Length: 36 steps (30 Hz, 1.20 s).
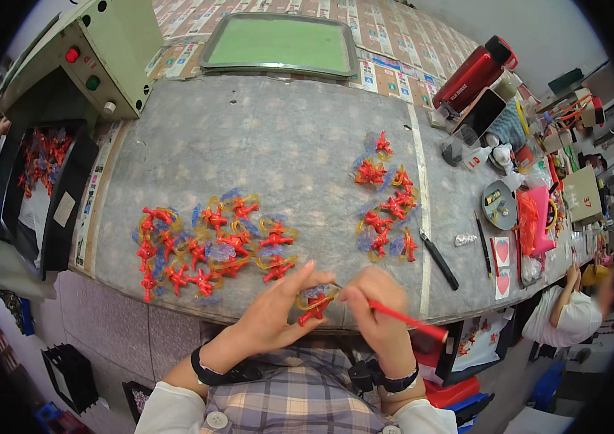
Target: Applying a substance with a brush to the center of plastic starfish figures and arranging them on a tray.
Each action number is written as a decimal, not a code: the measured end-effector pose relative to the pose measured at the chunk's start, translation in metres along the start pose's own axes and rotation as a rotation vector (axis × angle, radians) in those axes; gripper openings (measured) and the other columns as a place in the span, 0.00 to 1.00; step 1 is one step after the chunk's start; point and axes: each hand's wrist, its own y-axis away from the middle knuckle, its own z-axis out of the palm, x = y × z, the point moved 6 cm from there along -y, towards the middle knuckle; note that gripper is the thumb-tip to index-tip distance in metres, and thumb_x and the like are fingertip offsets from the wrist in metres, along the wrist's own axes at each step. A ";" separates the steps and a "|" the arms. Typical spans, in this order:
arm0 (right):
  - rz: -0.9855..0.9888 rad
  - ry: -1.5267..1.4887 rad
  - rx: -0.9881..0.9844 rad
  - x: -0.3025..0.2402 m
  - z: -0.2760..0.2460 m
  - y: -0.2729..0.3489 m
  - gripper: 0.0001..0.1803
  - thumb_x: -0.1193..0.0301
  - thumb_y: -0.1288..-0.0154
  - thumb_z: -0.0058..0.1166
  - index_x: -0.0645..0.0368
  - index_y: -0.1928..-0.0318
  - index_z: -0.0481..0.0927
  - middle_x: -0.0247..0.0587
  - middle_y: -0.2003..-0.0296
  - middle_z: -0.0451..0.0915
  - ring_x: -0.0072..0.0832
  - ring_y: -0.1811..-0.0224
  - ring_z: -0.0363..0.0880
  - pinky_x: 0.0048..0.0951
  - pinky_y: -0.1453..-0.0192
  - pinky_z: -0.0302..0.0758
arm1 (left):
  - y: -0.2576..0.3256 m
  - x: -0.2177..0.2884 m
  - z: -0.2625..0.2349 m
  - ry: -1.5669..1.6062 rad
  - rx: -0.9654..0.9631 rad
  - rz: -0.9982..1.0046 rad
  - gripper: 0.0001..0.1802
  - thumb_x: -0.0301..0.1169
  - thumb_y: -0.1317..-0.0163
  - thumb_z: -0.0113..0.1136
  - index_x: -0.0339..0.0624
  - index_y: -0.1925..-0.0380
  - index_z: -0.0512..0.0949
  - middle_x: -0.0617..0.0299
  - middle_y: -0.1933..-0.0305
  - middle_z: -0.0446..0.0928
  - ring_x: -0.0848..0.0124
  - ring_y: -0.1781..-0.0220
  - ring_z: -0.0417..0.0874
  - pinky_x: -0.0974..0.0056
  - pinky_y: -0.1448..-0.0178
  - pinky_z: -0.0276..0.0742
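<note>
My left hand point(278, 309) holds a small red star-shaped toy piece with a yellow ring point(315, 304) at the table's front edge. My right hand point(377, 311) grips a red-handled tool point(408, 320), its tip against that piece. A big pile of the same red, yellow and blue pieces point(209, 246) lies to the left, just beyond my left hand. A smaller group of such pieces point(386, 199) lies further back on the right.
A grey mat point(271, 137) covers the table. A green tray point(278, 43) stands at the back, a green control box point(97, 50) at back left. A black-handled knife point(438, 259) lies right. Red flask point(475, 72) and clutter sit far right. Another person point(574, 315) sits at right.
</note>
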 end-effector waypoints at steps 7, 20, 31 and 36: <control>0.115 -0.088 -0.001 0.017 0.004 0.003 0.07 0.77 0.41 0.51 0.64 0.75 0.78 0.38 0.77 0.77 0.25 0.75 0.73 0.25 0.69 0.68 | 0.000 -0.005 0.003 -0.068 -0.002 -0.015 0.46 0.27 0.54 0.69 0.42 0.36 0.54 0.56 0.42 0.71 0.56 0.44 0.74 0.56 0.42 0.69; 0.185 0.725 0.180 0.067 -0.018 -0.011 0.15 0.66 0.50 0.65 0.57 0.63 0.77 0.40 0.74 0.77 0.36 0.68 0.77 0.35 0.68 0.72 | -0.004 -0.008 -0.006 -0.852 0.065 -0.151 0.23 0.31 0.58 0.68 0.50 0.57 0.77 0.58 0.38 0.65 0.55 0.33 0.55 0.47 0.32 0.44; 0.114 0.512 0.253 0.051 -0.026 0.009 0.11 0.74 0.52 0.63 0.53 0.64 0.80 0.39 0.77 0.74 0.35 0.74 0.74 0.33 0.72 0.69 | -0.008 0.012 -0.014 -0.615 0.141 -0.021 0.28 0.33 0.55 0.69 0.45 0.50 0.74 0.54 0.38 0.65 0.57 0.38 0.66 0.52 0.36 0.58; -0.155 0.538 0.048 -0.001 -0.009 0.016 0.17 0.74 0.57 0.63 0.53 0.61 0.82 0.34 0.80 0.66 0.30 0.78 0.69 0.29 0.76 0.67 | -0.010 0.002 0.002 0.349 0.040 -0.237 0.37 0.29 0.49 0.67 0.42 0.39 0.62 0.53 0.39 0.67 0.60 0.43 0.74 0.60 0.42 0.72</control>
